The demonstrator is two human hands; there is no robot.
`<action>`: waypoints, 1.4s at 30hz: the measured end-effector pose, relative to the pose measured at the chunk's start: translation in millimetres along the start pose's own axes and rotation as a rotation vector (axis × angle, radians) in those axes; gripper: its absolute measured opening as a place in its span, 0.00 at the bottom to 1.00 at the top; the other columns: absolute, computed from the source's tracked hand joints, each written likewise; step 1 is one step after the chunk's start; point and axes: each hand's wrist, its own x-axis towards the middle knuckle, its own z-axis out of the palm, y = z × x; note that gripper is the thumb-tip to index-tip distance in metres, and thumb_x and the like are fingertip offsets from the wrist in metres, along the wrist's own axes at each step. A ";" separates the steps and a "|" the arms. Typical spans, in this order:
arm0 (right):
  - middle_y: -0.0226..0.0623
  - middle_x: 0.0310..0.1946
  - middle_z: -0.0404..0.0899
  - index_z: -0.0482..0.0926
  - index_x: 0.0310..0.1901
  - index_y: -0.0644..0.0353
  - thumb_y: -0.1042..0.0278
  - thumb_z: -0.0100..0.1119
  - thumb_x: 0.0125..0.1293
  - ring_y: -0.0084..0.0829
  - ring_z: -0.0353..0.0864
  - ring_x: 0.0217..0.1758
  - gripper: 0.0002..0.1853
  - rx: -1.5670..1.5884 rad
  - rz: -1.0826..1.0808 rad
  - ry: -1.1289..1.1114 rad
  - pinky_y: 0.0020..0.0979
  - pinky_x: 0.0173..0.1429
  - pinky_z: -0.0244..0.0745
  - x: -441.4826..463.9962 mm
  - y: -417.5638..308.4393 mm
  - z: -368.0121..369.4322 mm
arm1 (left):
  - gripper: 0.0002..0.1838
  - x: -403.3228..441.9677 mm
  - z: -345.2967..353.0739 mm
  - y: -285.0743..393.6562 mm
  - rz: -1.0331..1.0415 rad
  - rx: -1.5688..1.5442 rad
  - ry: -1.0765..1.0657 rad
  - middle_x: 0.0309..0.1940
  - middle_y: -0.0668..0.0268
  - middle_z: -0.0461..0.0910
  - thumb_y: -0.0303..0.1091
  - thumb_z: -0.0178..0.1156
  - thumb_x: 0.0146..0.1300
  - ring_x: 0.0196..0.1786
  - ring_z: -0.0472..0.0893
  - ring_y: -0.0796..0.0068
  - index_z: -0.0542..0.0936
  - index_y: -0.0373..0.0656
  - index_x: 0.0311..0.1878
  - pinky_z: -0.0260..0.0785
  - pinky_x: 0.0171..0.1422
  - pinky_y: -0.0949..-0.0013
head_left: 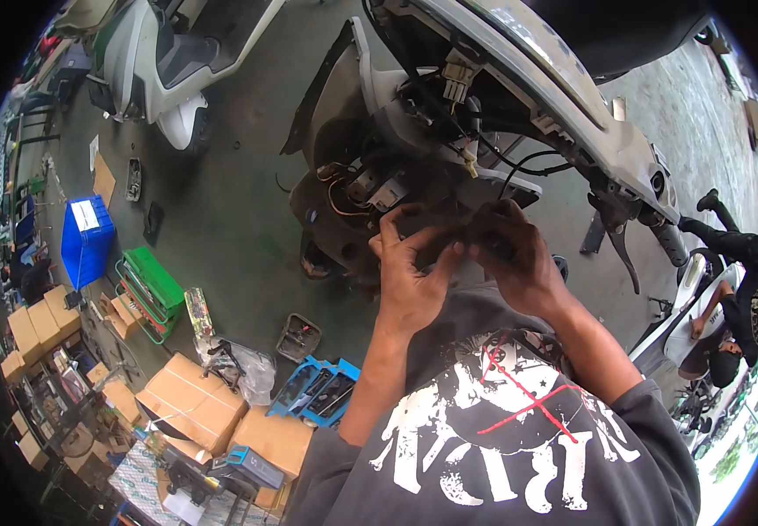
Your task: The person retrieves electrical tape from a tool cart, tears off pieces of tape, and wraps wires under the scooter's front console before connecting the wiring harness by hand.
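Note:
My left hand [416,270] and my right hand [519,261] meet in front of my chest, thumbs almost touching. Fingers on both are bent and pinched together around something small and dark that I cannot make out. Just beyond them is the opened front of a scooter [585,105], its wiring exposed. A pale connector [469,160] hangs from the wires above my right hand. Near my left fingertips sits a grey metal part [388,191] with an orange wire [335,195] beside it.
A second white scooter [138,70] stands at upper left. On the left are a blue bin [87,241], a green crate [151,285], cardboard boxes [191,399] and a blue tool tray [318,390]. A person in dark clothes [738,298] is by another scooter at far right.

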 end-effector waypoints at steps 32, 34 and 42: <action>0.50 0.53 0.75 0.83 0.52 0.55 0.79 0.66 0.56 0.55 0.82 0.53 0.20 -0.146 -0.397 -0.002 0.48 0.53 0.83 3.6 33.1 -13.4 | 0.18 -31.3 25.0 -1.5 -0.147 0.019 0.515 0.47 0.62 0.84 0.30 0.66 0.60 0.50 0.80 0.71 0.84 0.36 0.54 0.69 0.59 0.68; 0.51 0.52 0.76 0.82 0.53 0.57 0.79 0.65 0.57 0.55 0.82 0.52 0.20 -0.129 -0.376 -0.029 0.48 0.53 0.83 6.3 37.2 -5.9 | 0.17 -26.6 21.8 -4.8 -0.195 -0.303 0.440 0.50 0.63 0.85 0.26 0.63 0.63 0.51 0.80 0.77 0.83 0.33 0.55 0.71 0.59 0.73; 0.49 0.49 0.79 0.80 0.52 0.60 0.77 0.61 0.61 0.55 0.83 0.48 0.16 -0.148 -0.420 0.033 0.47 0.51 0.82 7.6 23.2 6.6 | 0.10 -11.3 17.7 -24.3 -0.231 -0.418 0.106 0.38 0.65 0.87 0.28 0.66 0.68 0.38 0.84 0.77 0.83 0.32 0.48 0.77 0.46 0.74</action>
